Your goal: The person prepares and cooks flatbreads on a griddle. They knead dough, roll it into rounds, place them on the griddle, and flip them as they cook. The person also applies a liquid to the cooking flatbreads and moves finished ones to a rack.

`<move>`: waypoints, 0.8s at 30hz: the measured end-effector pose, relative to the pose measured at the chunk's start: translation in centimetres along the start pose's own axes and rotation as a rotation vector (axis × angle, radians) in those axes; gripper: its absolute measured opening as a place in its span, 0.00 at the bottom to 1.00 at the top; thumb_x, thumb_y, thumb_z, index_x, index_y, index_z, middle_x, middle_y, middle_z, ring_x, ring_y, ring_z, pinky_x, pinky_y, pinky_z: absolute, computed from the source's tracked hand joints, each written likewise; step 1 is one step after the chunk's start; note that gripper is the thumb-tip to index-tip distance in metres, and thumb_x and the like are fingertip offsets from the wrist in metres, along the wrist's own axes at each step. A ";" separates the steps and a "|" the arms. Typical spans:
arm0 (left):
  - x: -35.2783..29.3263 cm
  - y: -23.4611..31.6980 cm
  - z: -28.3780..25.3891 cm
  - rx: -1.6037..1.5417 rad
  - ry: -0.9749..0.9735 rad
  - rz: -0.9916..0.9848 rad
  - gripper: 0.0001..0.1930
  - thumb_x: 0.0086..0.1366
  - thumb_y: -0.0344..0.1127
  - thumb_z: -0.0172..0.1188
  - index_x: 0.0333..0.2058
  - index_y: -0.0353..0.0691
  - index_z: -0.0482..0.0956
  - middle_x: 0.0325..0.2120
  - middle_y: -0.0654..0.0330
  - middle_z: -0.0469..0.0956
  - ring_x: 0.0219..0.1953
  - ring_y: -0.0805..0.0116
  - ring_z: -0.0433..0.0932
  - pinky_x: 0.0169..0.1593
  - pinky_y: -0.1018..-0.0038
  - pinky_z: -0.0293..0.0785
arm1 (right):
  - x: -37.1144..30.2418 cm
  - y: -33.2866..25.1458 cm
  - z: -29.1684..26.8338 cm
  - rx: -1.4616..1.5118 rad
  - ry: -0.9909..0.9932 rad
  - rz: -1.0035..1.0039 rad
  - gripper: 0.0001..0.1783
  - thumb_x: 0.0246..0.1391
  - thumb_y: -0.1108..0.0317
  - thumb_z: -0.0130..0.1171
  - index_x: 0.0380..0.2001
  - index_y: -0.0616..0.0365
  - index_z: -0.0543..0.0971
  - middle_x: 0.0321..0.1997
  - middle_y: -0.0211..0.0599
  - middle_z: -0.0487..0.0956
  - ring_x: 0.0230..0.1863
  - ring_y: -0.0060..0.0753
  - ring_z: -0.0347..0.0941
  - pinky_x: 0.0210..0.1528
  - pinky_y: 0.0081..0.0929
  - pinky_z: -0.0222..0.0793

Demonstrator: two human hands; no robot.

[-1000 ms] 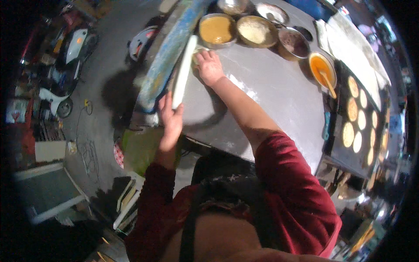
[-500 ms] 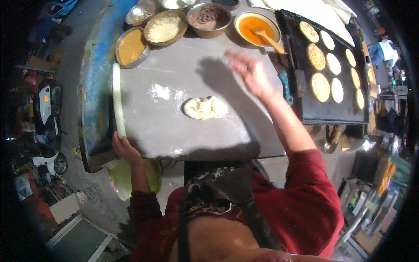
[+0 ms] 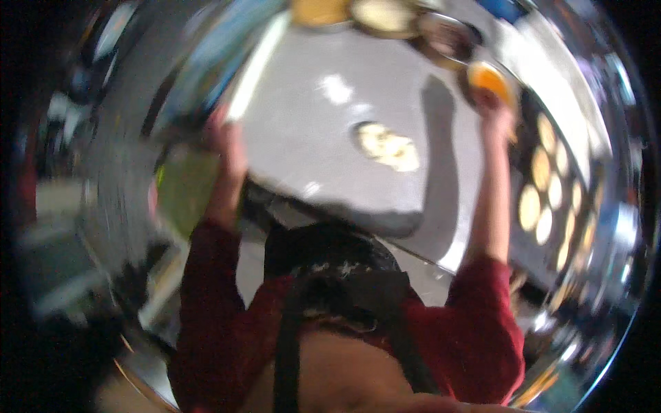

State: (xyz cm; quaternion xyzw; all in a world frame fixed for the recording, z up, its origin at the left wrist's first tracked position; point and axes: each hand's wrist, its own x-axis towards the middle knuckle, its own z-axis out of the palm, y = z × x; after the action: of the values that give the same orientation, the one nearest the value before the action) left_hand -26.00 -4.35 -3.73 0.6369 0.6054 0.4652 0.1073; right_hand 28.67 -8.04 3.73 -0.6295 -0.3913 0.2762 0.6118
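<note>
Motion blurs the whole picture. My left hand (image 3: pixel 226 134) is at the near end of a long white rod (image 3: pixel 258 65), perhaps a rolling pin, along the table's left edge; its fingers are too smeared to show a grip. My right hand (image 3: pixel 491 109) reaches over the near rim of the bowl of orange liquid (image 3: pixel 490 77). A wooden spoon rested in that bowl earlier; whether my fingers hold it is hidden. Between my hands a folded, flattened piece of pale dough (image 3: pixel 387 146) lies on the grey worktop (image 3: pixel 310 131), touched by neither.
Bowls of tan filling (image 3: pixel 321 11), pale crumbs (image 3: pixel 383 15) and brown paste (image 3: pixel 444 36) line the far edge. At right, a black griddle holds several round flatbreads (image 3: pixel 530 206), with a white cloth (image 3: pixel 551 51) beyond. A green tub (image 3: pixel 189 193) stands below the table's left corner.
My view has turned, so the table appears tilted and shifted. My right hand has moved from above the worktop to the bowl of orange liquid. My left hand stays by the white rod's end.
</note>
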 end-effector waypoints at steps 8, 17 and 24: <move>-4.2 5.4 -0.6 -1.581 0.326 -0.410 0.12 0.66 0.38 0.51 0.37 0.35 0.78 0.35 0.58 0.80 0.41 0.68 0.77 0.50 0.70 0.72 | -23.0 -9.9 26.2 0.429 -0.793 0.375 0.18 0.59 0.66 0.50 0.48 0.65 0.74 0.51 0.45 0.75 0.53 0.38 0.71 0.60 0.36 0.63; -13.3 -13.4 -10.9 -1.360 0.241 -1.220 0.19 0.67 0.48 0.48 0.33 0.37 0.76 0.29 0.56 0.78 0.33 0.64 0.78 0.39 0.67 0.76 | -38.6 1.5 43.4 -0.095 -1.315 0.604 0.22 0.56 0.68 0.54 0.54 0.64 0.72 0.58 0.40 0.72 0.60 0.30 0.65 0.62 0.27 0.57; -15.4 -22.1 -14.8 -1.002 0.291 -1.339 0.18 0.67 0.48 0.48 0.35 0.37 0.75 0.30 0.56 0.77 0.34 0.64 0.77 0.39 0.67 0.75 | -38.0 11.6 53.9 -0.414 -1.337 0.703 0.23 0.55 0.67 0.56 0.53 0.64 0.72 0.55 0.40 0.73 0.57 0.31 0.67 0.59 0.28 0.59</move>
State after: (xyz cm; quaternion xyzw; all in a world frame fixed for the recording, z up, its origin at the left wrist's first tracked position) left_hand -48.97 -18.66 -18.22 -0.0447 0.5850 0.5940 0.5504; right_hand -34.66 -9.04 -18.06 -0.5179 -0.4981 0.6955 -0.0068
